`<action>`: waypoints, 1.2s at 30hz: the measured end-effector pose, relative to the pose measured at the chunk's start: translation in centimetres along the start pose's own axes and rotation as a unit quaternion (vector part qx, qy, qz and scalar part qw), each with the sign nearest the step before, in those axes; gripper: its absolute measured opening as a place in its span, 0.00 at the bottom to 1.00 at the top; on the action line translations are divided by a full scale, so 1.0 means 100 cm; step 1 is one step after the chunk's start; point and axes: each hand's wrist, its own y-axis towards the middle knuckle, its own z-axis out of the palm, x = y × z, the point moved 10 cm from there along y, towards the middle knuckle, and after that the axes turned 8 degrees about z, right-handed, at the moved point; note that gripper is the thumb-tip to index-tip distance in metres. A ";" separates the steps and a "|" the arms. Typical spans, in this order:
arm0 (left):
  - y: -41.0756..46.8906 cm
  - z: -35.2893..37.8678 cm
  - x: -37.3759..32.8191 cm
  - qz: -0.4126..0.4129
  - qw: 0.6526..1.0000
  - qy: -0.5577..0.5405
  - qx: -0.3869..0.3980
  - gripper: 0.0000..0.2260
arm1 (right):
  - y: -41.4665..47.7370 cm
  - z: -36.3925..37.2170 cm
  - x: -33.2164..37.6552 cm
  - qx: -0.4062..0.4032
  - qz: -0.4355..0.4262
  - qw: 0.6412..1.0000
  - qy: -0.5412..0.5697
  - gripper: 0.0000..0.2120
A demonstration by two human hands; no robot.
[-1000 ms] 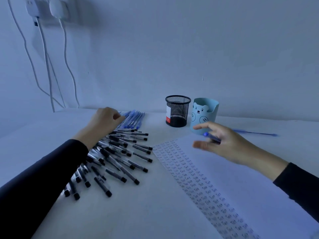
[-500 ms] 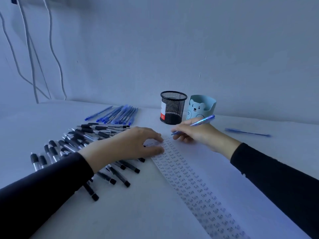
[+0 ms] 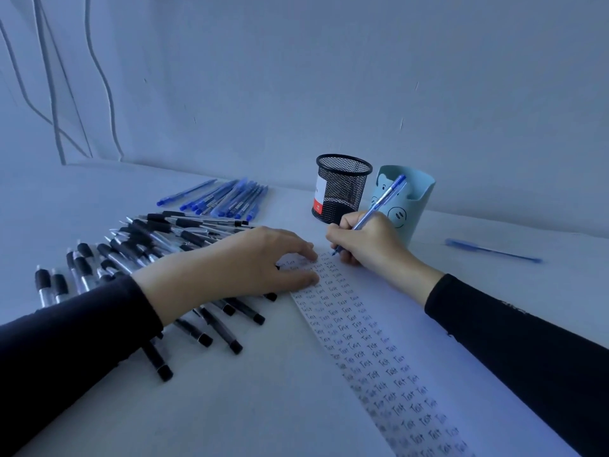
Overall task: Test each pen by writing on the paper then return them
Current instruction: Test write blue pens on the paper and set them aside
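A white sheet of paper (image 3: 438,328) lies on the table, its left strip filled with rows of the word "Test". My right hand (image 3: 372,240) grips a blue pen (image 3: 382,201) in a writing hold, tip down on the paper's top left area. My left hand (image 3: 250,262) rests flat with fingers spread on the paper's top left corner, lying over some black pens. Several black pens (image 3: 148,249) are spread out left of the paper. A row of blue pens (image 3: 227,197) lies behind them.
A black mesh pen cup (image 3: 341,189) and a light blue bear cup (image 3: 412,199) stand behind the paper near the wall. One blue pen (image 3: 491,250) lies alone at the right. Cables (image 3: 49,94) hang down the wall at the left.
My left hand came from the pen pile to the paper's corner. My right hand turned the blue pen into a writing hold and brought its tip down onto the paper.
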 end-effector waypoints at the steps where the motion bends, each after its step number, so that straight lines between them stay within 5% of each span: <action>1: 0.000 0.000 -0.001 -0.002 1.000 0.000 0.002 0.22 | 0.000 0.000 0.001 0.000 -0.004 1.000 -0.001 0.20; 36: 0.000 0.002 0.000 -0.007 1.000 0.004 0.021 0.24 | 0.000 -0.001 0.001 -0.003 -0.024 1.000 -0.003 0.14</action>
